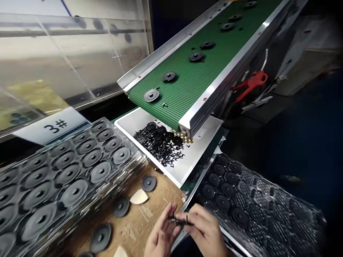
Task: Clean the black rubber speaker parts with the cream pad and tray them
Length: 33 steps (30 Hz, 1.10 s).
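Observation:
Close to the lower edge of the head view, my left hand (163, 233) and my right hand (205, 228) face each other, fingers bent inward. Small black plastic parts (179, 220) with short upright pegs sit between their fingertips; I cannot tell whether they are one piece or several. To the left, black discs (100, 237) with a central stub lie on the brown board (136, 228), beside cream wedge-shaped pieces (139, 196). Beyond my hands, a heap of small black parts (163, 151) and several discs rests on a white tray (184, 173).
Clear plastic trays (134, 159) full of discs are stacked at left. A sloping green conveyor (184, 82) carries discs above the white tray. Its metal side rail (197, 116) juts close. At right are a dark partitioned tray (281, 214) and a red air gun (252, 84).

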Tool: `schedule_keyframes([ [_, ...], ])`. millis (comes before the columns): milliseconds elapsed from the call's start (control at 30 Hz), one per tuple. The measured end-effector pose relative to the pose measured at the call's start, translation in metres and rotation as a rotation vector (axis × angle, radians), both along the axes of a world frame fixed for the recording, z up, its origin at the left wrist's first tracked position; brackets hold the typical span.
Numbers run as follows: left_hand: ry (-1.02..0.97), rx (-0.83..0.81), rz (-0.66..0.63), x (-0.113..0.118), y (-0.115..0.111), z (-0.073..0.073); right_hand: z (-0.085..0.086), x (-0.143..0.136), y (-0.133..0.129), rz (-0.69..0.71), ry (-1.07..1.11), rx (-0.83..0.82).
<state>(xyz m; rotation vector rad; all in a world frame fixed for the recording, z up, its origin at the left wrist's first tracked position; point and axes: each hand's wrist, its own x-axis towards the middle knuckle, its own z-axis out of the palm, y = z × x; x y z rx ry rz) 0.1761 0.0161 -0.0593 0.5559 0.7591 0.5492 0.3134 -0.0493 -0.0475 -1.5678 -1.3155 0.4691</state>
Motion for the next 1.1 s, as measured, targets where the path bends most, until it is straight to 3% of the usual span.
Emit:
schedule_keyframes([
  [100, -0.24, -0.127, 0.083, -0.002, -0.006, 0.018, 0.008, -0.008, 0.009, 0.046, -0.187, 0.094],
  [200, -0.278, -0.098, 0.169, -0.019, -0.007, 0.034, 0.019, -0.023, 0.017, 0.187, -0.227, 0.167],
  [333, -0.269, -0.078, 0.257, -0.053, -0.009, 0.044, 0.044, -0.043, 0.024, 0.39, 0.083, 0.077],
  [500, -0.277, -0.066, 0.292, -0.082, -0.015, 0.048, 0.07, -0.07, 0.038, 0.475, 0.362, -0.188],
  [833, -0.286, -0.118, 0.36, -0.119, -0.023, 0.054, 0.072, -0.106, 0.061, 0.678, 0.771, -0.534],
  [1100, -0.204, -0.028, 0.458, -0.138, -0.024, 0.048, 0.071, -0.128, 0.067, 0.7, 0.705, -0.583],
])
